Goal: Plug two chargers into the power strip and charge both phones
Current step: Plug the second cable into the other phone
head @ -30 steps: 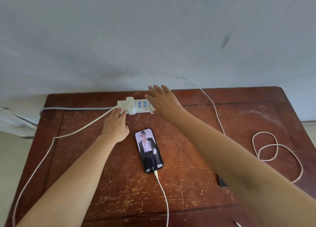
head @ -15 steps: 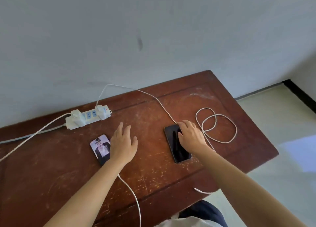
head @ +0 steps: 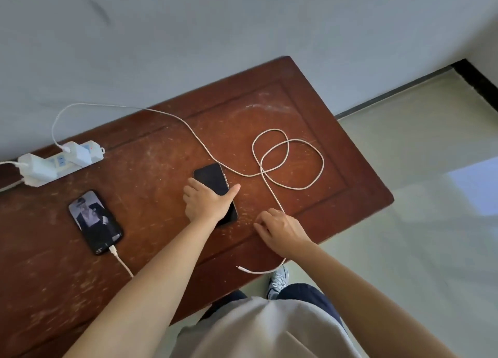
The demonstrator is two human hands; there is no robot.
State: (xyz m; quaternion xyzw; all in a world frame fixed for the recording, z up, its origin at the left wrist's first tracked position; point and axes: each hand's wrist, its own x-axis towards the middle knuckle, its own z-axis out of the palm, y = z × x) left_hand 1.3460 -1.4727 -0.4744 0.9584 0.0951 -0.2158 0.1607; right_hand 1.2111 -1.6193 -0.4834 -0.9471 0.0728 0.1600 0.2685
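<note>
Both chargers now sit in the power strip (head: 60, 161) at far left, so the left hand (head: 206, 202) has dropped to clasp the dark phone (head: 215, 189) mid-desk while the right hand (head: 280, 229) pinches its loose cable (head: 289, 166).

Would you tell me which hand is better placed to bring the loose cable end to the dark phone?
Right. The right hand is on the white cable near its free plug; the left hand rests on the dark-screened phone.

no readable text, lit phone (head: 94, 222) screen too blurred for lettering
</note>
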